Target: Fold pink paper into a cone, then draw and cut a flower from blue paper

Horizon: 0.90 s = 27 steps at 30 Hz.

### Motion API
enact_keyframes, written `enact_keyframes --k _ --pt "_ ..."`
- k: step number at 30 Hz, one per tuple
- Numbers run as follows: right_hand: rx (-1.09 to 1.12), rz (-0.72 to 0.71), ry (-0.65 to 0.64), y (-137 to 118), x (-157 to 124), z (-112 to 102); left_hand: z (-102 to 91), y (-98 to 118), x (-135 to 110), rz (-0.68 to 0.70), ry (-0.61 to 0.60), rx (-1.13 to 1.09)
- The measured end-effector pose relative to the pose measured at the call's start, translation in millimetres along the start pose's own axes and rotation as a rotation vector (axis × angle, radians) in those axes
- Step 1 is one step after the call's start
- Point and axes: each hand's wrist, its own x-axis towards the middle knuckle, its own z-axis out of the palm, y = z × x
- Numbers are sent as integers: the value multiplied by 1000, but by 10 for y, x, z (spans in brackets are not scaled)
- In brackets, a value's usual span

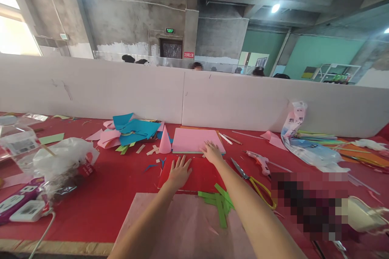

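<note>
green strips (223, 210) nearest; beyond, left hand (180, 171), fingers spread, on red sheet (202, 174); right hand (212, 152), fingers loosely spread, nearer, over near right part of pink paper stack (190, 137), long axis left to right, just past red sheet

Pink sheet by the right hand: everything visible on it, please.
The pink sheet looks like plain, matte paper or thin card, roughly rectangular, lying flat and unfolded. It sits on other sheets, whose orange and greenish edges peek out. The right hand is spread over its near right part, fingers apparently resting on it. A pink cone stands by its left edge; whether they touch is unclear.
</note>
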Motion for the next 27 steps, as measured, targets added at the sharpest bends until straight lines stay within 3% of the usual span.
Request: enact_keyframes --k 5,13,27 --pt "-89 -127 -31 36 41 -3 70 -18 6 8 60 6" --pt "-173 -384 -81 137 35 -194 59 -14 -6 14 61 15" --pt "-218 -410 -70 42 90 -314 -13 7 -33 9 44 -2"
